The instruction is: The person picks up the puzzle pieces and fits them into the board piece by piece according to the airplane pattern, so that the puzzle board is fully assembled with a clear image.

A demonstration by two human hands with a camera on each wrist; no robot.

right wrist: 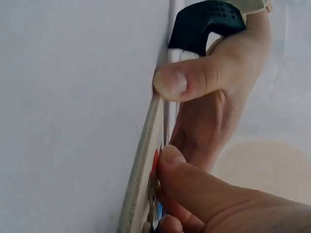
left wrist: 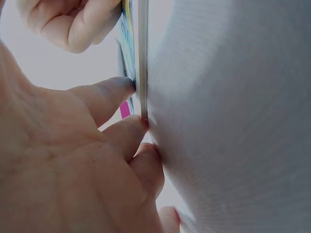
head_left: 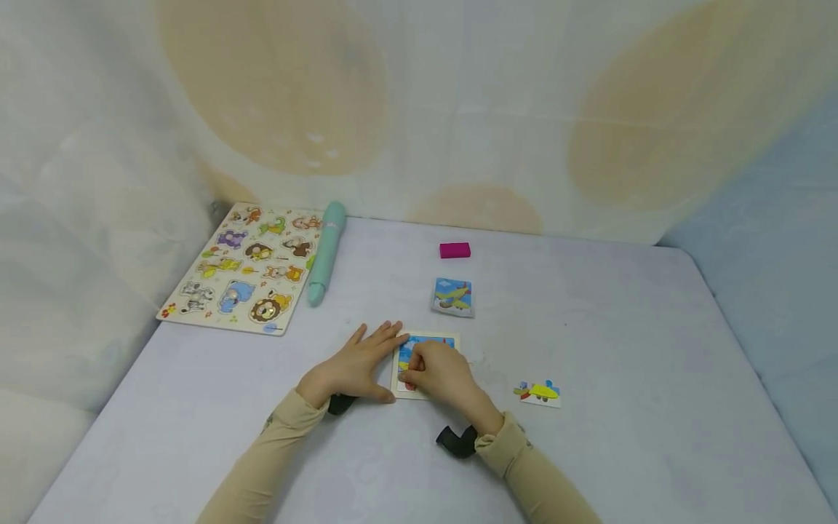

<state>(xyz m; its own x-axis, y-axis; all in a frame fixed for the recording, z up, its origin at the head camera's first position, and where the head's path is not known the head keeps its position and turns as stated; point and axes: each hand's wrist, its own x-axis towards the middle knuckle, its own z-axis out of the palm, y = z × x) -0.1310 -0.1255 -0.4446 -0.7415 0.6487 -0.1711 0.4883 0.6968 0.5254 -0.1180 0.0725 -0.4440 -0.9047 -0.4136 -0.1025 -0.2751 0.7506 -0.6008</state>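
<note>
A small wooden-framed jigsaw puzzle (head_left: 425, 394) with a blue, yellow and red picture lies flat on the table between the hands. My left hand (head_left: 356, 367) is spread along its left side, fingertips at the upper corner and thumb at the lower corner. In the left wrist view, the left fingertips touch the frame edge (left wrist: 142, 58). Over the picture, my right hand (head_left: 441, 371) has its fingers curled. Its thumb (right wrist: 175, 162) sits right at the picture surface beside a red patch in the right wrist view. I cannot tell whether a piece is pinched there.
Loose jigsaw pieces (head_left: 540, 393) lie to the right. Beyond the puzzle are a small airplane picture card (head_left: 452, 297) and a magenta block (head_left: 455, 250). At the left back lie an animal peg board (head_left: 216, 298) and a mint-green cylinder (head_left: 326, 255). Fabric walls enclose the table.
</note>
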